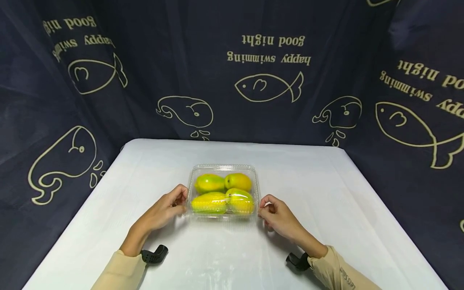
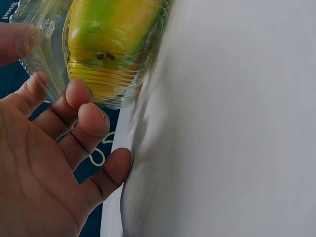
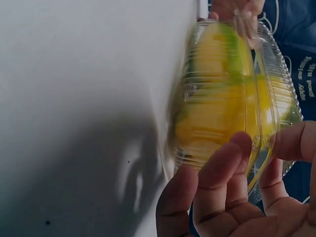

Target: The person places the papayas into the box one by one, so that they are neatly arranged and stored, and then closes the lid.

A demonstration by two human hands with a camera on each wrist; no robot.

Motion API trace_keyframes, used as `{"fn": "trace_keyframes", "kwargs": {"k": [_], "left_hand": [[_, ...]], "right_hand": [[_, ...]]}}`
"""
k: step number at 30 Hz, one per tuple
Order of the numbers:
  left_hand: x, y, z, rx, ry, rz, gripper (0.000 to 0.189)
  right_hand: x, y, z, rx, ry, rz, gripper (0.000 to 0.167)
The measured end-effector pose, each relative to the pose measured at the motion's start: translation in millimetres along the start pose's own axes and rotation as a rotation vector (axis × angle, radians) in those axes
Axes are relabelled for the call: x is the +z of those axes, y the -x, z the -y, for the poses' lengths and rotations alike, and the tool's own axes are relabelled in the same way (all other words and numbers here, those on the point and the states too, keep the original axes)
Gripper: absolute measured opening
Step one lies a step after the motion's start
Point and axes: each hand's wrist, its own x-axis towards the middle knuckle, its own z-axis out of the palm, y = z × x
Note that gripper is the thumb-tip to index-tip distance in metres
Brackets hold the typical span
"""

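Note:
A clear plastic clamshell box [image 1: 224,217] with its lid down sits on the white table, holding several yellow-green mangoes [image 1: 210,183]. My left hand [image 1: 168,207] pinches the left side of its rim between thumb and fingers. At the right front corner, my right hand [image 1: 280,217] grips the rim the same way. In the left wrist view, the thumb lies on the box edge while the other fingers [image 2: 94,121] spread loosely below it. The right wrist view has the thumb and fingertips [image 3: 239,143] against the ridged side wall, with a mango [image 3: 212,118] showing through.
A white cloth covers the table [image 1: 224,262]. Dark blue curtains [image 1: 203,52] printed with fish, whales and upside-down words hang behind it and along both sides. Black straps with camera mounts [image 1: 155,254] sit on both wrists, next to beige sleeves [image 1: 121,272].

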Motion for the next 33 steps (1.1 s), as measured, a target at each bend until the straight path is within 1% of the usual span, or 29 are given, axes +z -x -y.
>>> {"fn": "trace_keyframes", "kwargs": {"k": [3, 8, 12, 17, 23, 33], "left_hand": [[-0.4, -1.2, -1.0, -0.006, 0.027, 0.014, 0.028], [0.0, 0.3, -3.2, -0.043, 0.062, 0.063, 0.026], [0.7, 1.5, -4.7, -0.074, 0.14, 0.119, 0.025], [1.4, 0.4, -5.5, -0.097, 0.24, 0.168, 0.027], [0.1, -0.1, -8.6, -0.088, 0.31, 0.204, 0.028], [-0.6, -1.5, -10.5, -0.079, 0.363, 0.229, 0.031]], "right_hand": [[-1.9, -0.9, 0.8, -0.013, 0.02, 0.014, 0.016], [-4.7, -0.8, 1.2, 0.009, 0.028, 0.024, 0.015], [-7.8, -1.1, 1.1, 0.021, 0.016, 0.049, 0.016], [-9.0, -2.3, -2.0, 0.044, 0.018, 0.052, 0.013], [-7.2, -2.1, -3.2, 0.04, 0.06, 0.044, 0.009], [-18.8, -2.9, -0.9, 0.026, 0.044, 0.13, 0.014]]}}
